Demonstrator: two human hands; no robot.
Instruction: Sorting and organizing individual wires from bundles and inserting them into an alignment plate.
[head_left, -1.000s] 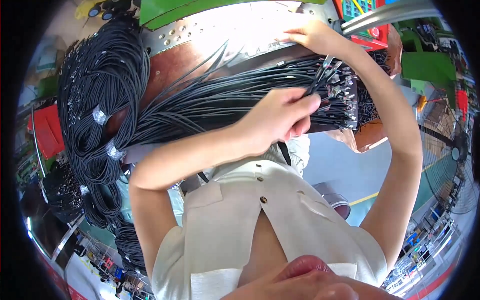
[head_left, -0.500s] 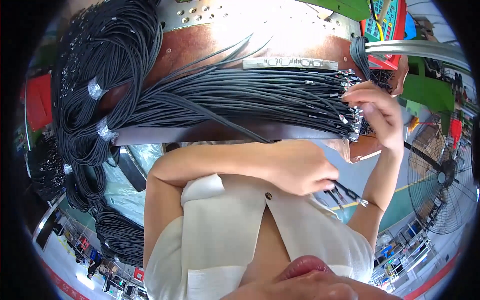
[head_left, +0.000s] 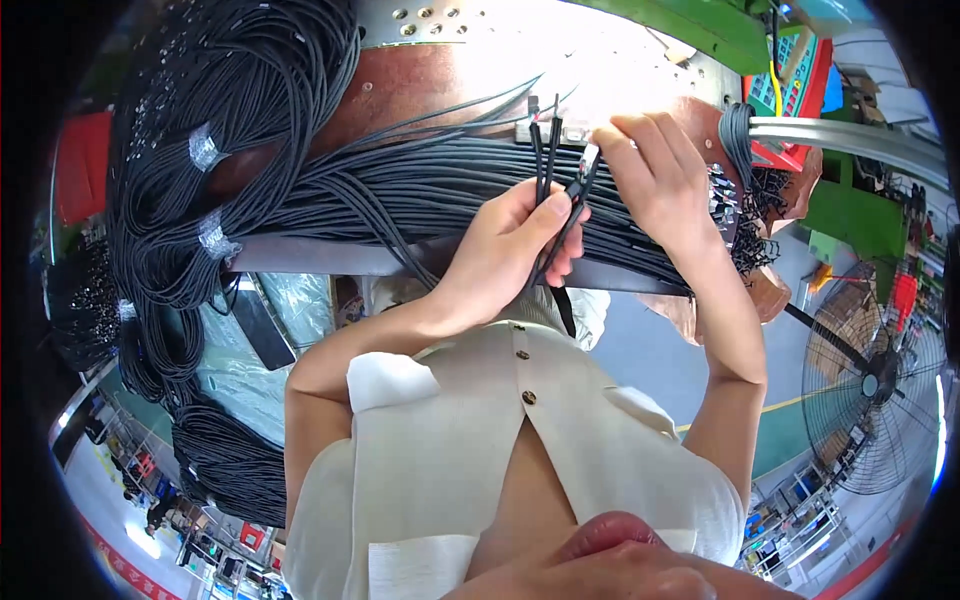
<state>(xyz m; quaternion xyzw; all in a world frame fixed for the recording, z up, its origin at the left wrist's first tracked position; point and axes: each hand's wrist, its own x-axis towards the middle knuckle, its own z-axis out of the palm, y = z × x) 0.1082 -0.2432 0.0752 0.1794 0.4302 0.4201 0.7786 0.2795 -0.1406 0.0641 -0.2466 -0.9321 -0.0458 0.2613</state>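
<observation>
Several black cables (head_left: 553,150) stand up out of my left hand (head_left: 520,240), which is closed round them with the thumb pressed on top. One cable end with a silver metal connector (head_left: 589,158) leans toward my right hand (head_left: 660,170). That hand's fingers are curled, with the fingertips close to the connector; what they pinch, if anything, is hidden. Beneath both hands a thick bundle of black cables (head_left: 400,195) lies across the brown bench (head_left: 400,90). Its metal connector ends (head_left: 722,205) show just right of my right wrist.
Coiled black cables (head_left: 250,90) tied with clear wrap (head_left: 205,148) pile up at the left. A pale metal fixture bar (head_left: 575,130) lies behind the bundle. At the far right are a red control box (head_left: 800,90), a metal rail (head_left: 850,135) and a floor fan (head_left: 872,385).
My left hand has risen from in front of my chest to above the bundle, carrying its cables. My right hand has moved left, away from the bundle's connector ends, toward the held cables.
</observation>
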